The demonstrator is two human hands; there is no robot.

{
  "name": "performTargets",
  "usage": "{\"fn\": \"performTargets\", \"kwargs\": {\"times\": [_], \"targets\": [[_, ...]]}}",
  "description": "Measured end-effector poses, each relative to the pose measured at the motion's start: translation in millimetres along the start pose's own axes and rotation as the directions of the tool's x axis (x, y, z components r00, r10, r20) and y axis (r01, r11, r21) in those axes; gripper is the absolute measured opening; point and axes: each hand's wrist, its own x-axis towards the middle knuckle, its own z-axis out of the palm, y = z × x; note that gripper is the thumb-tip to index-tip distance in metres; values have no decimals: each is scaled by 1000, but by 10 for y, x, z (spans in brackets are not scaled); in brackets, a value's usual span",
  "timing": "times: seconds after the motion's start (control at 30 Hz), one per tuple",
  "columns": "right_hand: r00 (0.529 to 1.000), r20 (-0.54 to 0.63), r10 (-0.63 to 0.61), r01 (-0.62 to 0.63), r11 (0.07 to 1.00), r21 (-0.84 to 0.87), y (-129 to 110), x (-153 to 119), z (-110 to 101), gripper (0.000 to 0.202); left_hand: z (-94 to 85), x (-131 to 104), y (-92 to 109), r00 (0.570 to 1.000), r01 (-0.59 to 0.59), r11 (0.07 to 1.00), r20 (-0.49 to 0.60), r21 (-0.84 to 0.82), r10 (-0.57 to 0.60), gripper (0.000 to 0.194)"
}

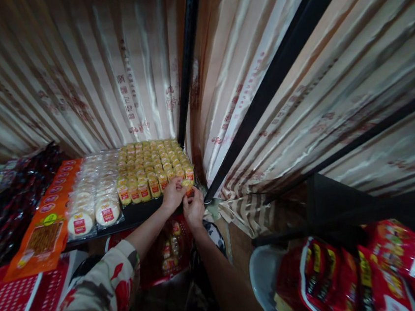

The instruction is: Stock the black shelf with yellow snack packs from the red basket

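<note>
Rows of yellow packaged snacks (145, 169) stand on a dark shelf (126, 224). At the front right corner of these rows, my left hand (174, 193) and my right hand (194, 207) meet around one small yellow and red packet (187, 186). Fingers of both hands pinch it from either side. Left of the yellow rows lie round white packaged cakes (106, 211) in clear wrappers. Below my forearms, a red basket (153, 278) contains more small packets.
An orange snack bag (45, 237) and dark shiny packets (16, 205) lie at the left, above a red perforated basket (19, 309). Black posts (259, 81) cross the pale curtains (128, 70). Red bags (327, 271) and a pale tub (262, 273) are at the lower right.
</note>
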Motion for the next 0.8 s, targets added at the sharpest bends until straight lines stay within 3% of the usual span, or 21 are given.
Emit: {"fn": "performTargets", "kwargs": {"times": [0.2,0.43,0.8], "targets": [[996,-91,-13,14,1000,16,63,101,111,43,177,209,-26,995,-100,971,32,217,95,28],[996,-80,-51,55,998,44,157,116,167,54,261,289,10,977,-213,895,74,392,200,31],[993,-55,-103,100,994,-52,227,166,220,59,259,289,51,956,-282,853,59,439,286,31]]}}
